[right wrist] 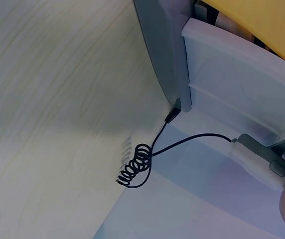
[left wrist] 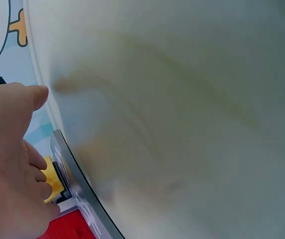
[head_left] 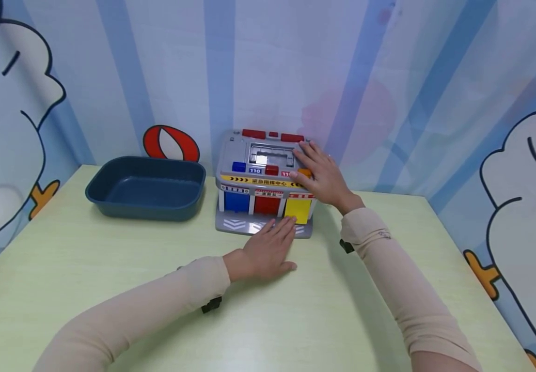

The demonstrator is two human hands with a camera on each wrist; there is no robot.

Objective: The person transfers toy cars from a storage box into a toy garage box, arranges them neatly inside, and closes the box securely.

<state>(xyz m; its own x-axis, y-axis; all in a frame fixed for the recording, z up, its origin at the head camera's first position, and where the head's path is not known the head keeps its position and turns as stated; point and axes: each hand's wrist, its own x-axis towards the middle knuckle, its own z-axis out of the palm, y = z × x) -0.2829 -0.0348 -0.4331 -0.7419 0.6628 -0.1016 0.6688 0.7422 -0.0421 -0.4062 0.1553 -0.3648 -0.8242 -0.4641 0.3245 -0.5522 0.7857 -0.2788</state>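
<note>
A grey toy emergency station [head_left: 235, 150] stands at the back of the table, with blue, red and yellow doors along its front. The yellow door [head_left: 298, 211] tilts outward at the bottom. My right hand [head_left: 322, 178] rests on the right part of the roof with fingers extended, beside the orange button [head_left: 304, 172]. In front of the yellow door, my left hand [head_left: 268, 253] reaches over the grey ramp [head_left: 231, 225], fingers straight and fingertips close to the door's lower edge. The left wrist view shows its fingers partly covering the yellow door [left wrist: 53, 179].
A dark blue basin [head_left: 144, 212] stands left of the toy. In the right wrist view, a coiled black cord [right wrist: 141, 155] runs from the toy's base to a grey-and-white handset-like piece [right wrist: 259, 159]. A striped, printed curtain [head_left: 268, 67] hangs behind the table [head_left: 166, 243].
</note>
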